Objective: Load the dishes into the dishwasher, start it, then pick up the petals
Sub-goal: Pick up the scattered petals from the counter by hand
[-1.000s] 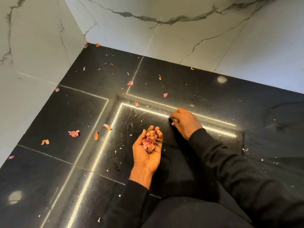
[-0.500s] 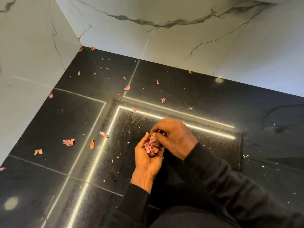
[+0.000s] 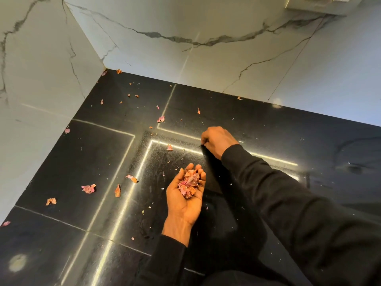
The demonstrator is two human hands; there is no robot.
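Petal pickup under way on the floor [image 3: 61, 162], in the corner by the wall [image 3: 206, 69]; nothing of the dishwasher in view. Cradling the pile [image 3: 189, 183] in left grip [image 3: 185, 197]: palm up, cupped, fingers loosely curved, not clamped. Reaching with right grip [image 3: 218, 141] across the light strip [image 3: 185, 148], fingertips [image 3: 204, 142] curled down onto the floor; can't tell whether pinching a fragment or nothing, too small to see. To do it well: keep left cupped, level and low, near the working hand, for short transfers and no spill. Pinch thin bits between thumb and fingertip, or slide several together before lifting; probably dry and brittle, so go light. Suggest nearest first: petal [image 3: 169, 147] just left of right grip, then pink petal [image 3: 88, 188] and neighbours farther left. Lots left to collect toward the corner, so far from done. Versus half a second back: no longer tipping bits over the left palm with right grip; now out on the floor, apart from left. Same cupped pose on left, pile about the same.
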